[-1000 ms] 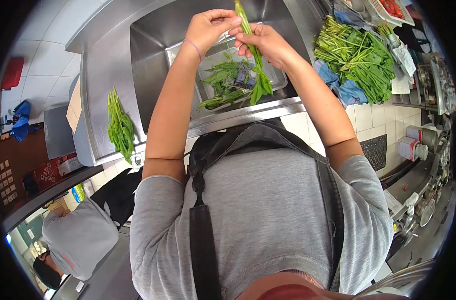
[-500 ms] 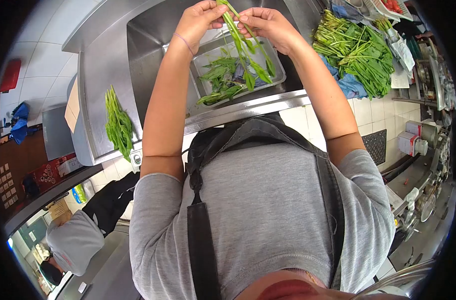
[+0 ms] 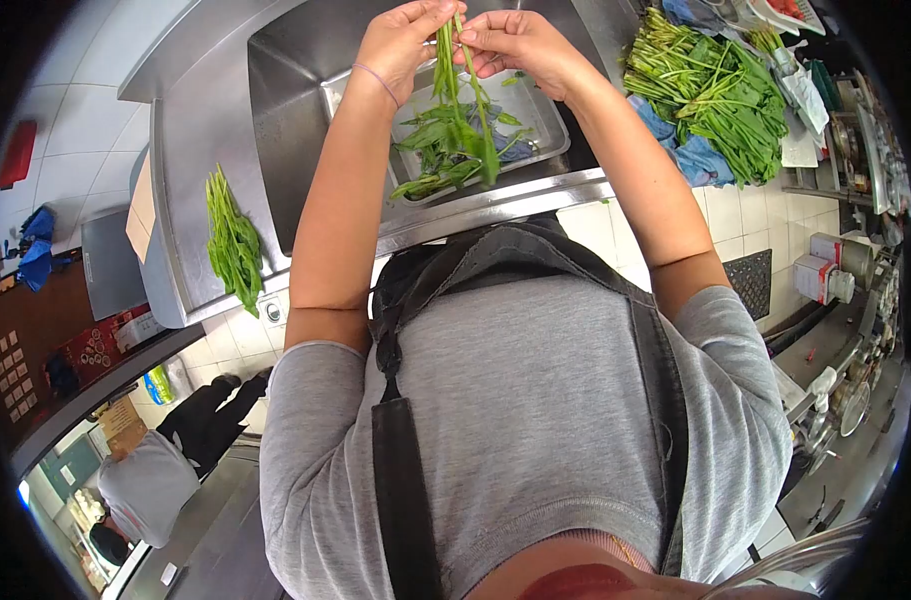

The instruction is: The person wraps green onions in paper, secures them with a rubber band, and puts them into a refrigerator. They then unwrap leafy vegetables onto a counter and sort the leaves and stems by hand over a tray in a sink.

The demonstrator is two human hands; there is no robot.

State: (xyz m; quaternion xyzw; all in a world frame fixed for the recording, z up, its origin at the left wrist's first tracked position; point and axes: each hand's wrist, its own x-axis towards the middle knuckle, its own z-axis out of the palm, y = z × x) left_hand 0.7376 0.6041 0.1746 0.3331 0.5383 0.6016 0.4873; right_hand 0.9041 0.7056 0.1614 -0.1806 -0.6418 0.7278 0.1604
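Observation:
My left hand (image 3: 407,42) is closed around the upper ends of several leafy green stalks (image 3: 445,70), which hang down with leaves lowermost. Close beside it, my right hand (image 3: 520,48) pinches one stalk (image 3: 476,85) of the same greens between thumb and fingers. Both hands are above a metal tray (image 3: 543,112) standing in the sink (image 3: 293,110). Loose green leaves (image 3: 430,184) lie in the tray, with something dark bluish among them that I cannot make out. The hanging leaves hide part of the tray.
A small bunch of greens (image 3: 233,238) lies on the steel counter (image 3: 197,140) to the left. On the right, a large pile of greens (image 3: 710,100) rests on blue plastic (image 3: 703,160). A co-worker in a grey shirt (image 3: 150,485) is at lower left.
The stalks have shifted slightly left and hang straighter, with one now separated in my right hand. Both hands have moved a little left. The co-worker's legs have shifted.

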